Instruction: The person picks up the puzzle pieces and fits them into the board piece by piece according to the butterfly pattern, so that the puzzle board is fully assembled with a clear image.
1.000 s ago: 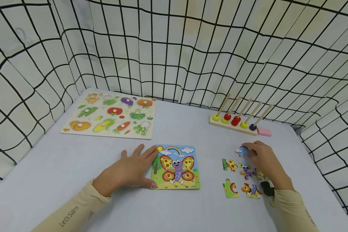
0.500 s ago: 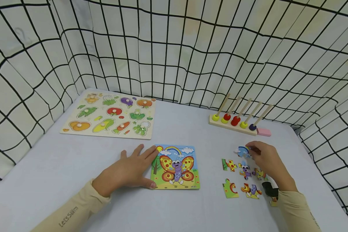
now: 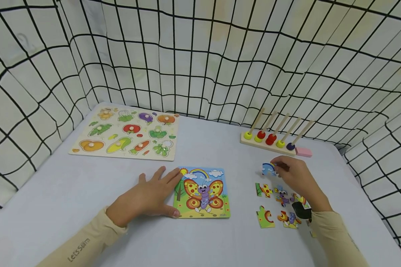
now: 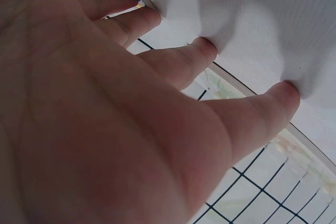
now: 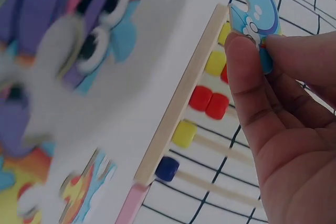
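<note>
Blue piece (image 3: 268, 169): pinched in right hand (image 3: 297, 178), two o'clock from butterfly board (image 3: 203, 193); apparently mid-placement, probably needed lowering.
Left hand (image 3: 148, 196): lay spread, nine o'clock.

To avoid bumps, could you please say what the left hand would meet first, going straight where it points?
Probably the butterfly board: the left hand points toward it, seemingly touching its left edge.

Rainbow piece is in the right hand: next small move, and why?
Probably carry the rainbow puzzle piece left toward the butterfly board: the right hand pinches it, a printed rainbow tops the board, and the left hand rests at its left edge.
</note>
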{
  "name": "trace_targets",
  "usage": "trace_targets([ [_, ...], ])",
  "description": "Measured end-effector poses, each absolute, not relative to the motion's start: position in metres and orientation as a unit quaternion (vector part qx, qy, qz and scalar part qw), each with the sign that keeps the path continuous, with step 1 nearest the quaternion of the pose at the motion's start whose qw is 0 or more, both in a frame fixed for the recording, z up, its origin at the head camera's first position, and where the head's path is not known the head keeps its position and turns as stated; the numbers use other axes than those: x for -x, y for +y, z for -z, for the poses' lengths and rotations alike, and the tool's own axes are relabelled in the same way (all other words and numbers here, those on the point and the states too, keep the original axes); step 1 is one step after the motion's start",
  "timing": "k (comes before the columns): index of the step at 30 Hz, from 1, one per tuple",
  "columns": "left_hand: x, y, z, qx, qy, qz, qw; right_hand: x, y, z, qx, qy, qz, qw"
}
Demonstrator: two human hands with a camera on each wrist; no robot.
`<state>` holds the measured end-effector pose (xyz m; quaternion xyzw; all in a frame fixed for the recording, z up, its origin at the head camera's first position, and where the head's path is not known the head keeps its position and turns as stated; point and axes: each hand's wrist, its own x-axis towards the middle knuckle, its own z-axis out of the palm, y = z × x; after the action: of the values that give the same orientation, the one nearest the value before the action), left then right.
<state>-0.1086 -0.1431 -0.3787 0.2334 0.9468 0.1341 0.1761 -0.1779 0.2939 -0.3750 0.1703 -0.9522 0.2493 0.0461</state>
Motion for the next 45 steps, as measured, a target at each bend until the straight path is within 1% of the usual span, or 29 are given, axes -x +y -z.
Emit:
trace_targets([
  [10,0.109,-0.144,0.38,-0.231,0.946,-0.138,0.183,0.192,0.251,0.37,-0.212,-0.939,-0.27,0.018],
  [15,0.109,-0.143,0.38,-0.228,0.946,-0.139,0.186,0.195,0.234,0.37,-0.226,-0.935,-0.273,0.016],
  [29,0.108,-0.141,0.379,-0.225,0.946,-0.138,0.187,0.191,0.198,0.368,-0.24,-0.908,-0.341,-0.026],
  [34,0.108,-0.141,0.38,-0.224,0.946,-0.141,0.187,0.191,0.186,0.371,-0.242,-0.904,-0.348,-0.044],
  [40,0.107,-0.141,0.379,-0.223,0.946,-0.145,0.187,0.194,0.171,0.374,-0.259,-0.9,-0.347,-0.049],
  [45,0.109,-0.141,0.379,-0.223,0.946,-0.148,0.182,0.195,0.157,0.373,-0.267,-0.895,-0.351,-0.065],
])
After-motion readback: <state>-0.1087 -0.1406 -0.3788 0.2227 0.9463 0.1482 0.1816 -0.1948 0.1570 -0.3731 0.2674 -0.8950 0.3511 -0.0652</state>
